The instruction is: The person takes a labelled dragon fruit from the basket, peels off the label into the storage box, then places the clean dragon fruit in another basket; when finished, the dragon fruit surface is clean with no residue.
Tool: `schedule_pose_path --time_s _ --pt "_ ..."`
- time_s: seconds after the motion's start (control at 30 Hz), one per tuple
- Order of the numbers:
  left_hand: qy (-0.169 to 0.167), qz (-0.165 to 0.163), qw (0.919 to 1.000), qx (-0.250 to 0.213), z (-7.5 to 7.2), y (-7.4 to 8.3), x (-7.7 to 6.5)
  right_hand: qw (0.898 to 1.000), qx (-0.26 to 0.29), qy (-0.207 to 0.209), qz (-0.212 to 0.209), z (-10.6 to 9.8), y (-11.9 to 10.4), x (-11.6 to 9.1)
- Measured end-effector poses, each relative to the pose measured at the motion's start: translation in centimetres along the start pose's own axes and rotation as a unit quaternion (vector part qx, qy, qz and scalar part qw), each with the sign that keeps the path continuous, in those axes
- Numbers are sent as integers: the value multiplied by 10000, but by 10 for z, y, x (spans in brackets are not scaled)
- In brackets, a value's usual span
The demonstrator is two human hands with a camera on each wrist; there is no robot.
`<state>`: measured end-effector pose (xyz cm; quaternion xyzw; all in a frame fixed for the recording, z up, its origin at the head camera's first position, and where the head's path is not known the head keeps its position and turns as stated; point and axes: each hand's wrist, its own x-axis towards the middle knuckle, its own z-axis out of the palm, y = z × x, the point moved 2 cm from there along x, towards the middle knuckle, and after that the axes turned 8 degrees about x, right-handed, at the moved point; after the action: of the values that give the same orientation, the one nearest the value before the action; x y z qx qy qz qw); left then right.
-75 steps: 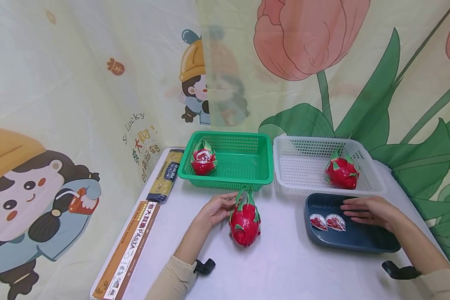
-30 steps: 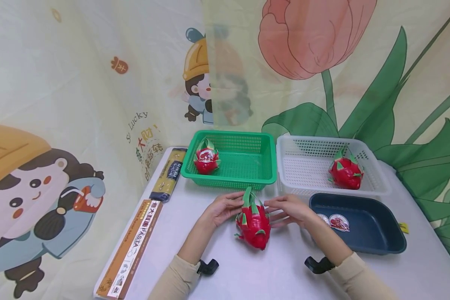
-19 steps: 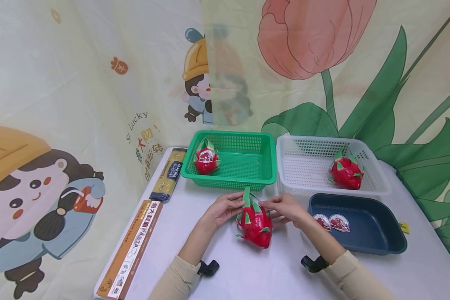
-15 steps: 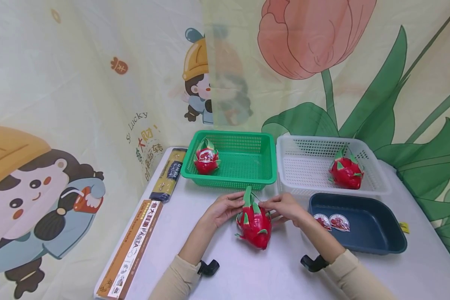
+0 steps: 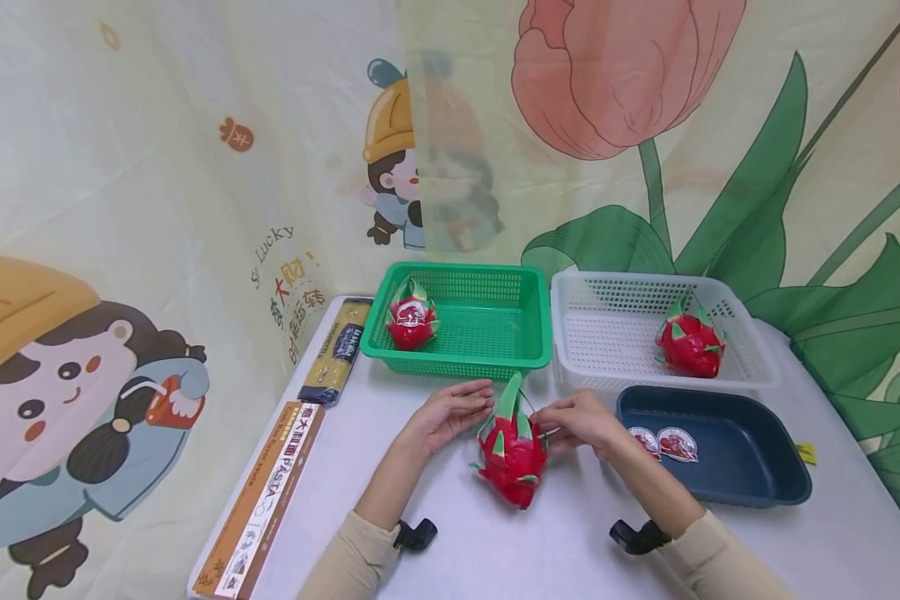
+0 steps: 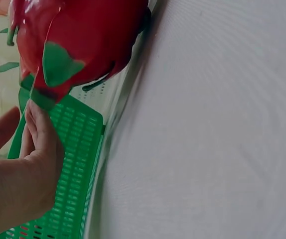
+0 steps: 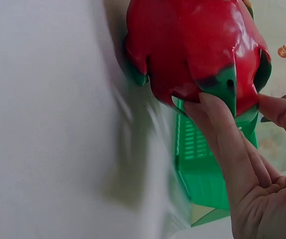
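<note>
A red dragon fruit with green leaves is at the middle of the table, its leafy end toward the green basket. Thumb and fingers of my right hand pinch its leafy end from the right, as the right wrist view shows around the fruit. On the other side my left hand has its fingers loosely extended, tips a little short of the fruit in the head view. In the left wrist view those fingers overlap a long leaf below the fruit. No sticker shows on this fruit.
The green basket holds a dragon fruit bearing a round sticker. In the white basket lies another dragon fruit. A navy tray contains stickers. Pasta packs and a long box line the left edge.
My right hand has come from over the navy tray to the fruit. My left fingers have drawn off the leaves, and the fruit has shifted slightly right and turned.
</note>
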<state>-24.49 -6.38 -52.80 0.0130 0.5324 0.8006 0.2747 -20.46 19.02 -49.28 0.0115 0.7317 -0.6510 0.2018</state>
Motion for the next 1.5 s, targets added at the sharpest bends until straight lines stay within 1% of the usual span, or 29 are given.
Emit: schedule_pose_path --time_s 0.1,0.17,0.3,0.4,0.57,0.67,0.8,0.93,1.07,1.13,1.33,1.5 --pt "36 6 10000 -58 0 1 0 9997 175 -156 -33 -7 4 -2" --pt "46 39 10000 -34 -1 1 0 9989 390 -272 -25 -12 6 -4" --pt "57 75 9999 -39 -2 2 0 9953 861 -439 -24 -25 6 -10" --pt "30 53 10000 -67 -3 2 0 9925 1098 -543 -35 -36 4 -17" --pt "23 -29 9999 -108 -2 0 1 9895 1248 -731 -4 -51 6 -28" --pt "55 -53 9999 -131 -1 1 0 9884 1251 -860 -81 -60 5 -35" --pt "36 -74 9998 -156 2 2 1 9863 1320 -953 -269 -74 -3 -47" --pt "68 -117 9995 -276 9 4 5 9848 1420 -900 -426 -94 -14 -53" --pt "142 -149 9989 -416 19 5 10 9873 1338 -702 -498 -119 -30 -54" --pt "124 -171 9985 -506 24 5 13 9888 1295 -545 -500 -132 -39 -53" --pt "-37 -251 9977 -624 41 2 24 9884 1486 -136 -289 -169 -63 -44" --pt "-44 -409 9966 -713 53 -2 30 9927 1195 179 -13 -189 -77 -32"
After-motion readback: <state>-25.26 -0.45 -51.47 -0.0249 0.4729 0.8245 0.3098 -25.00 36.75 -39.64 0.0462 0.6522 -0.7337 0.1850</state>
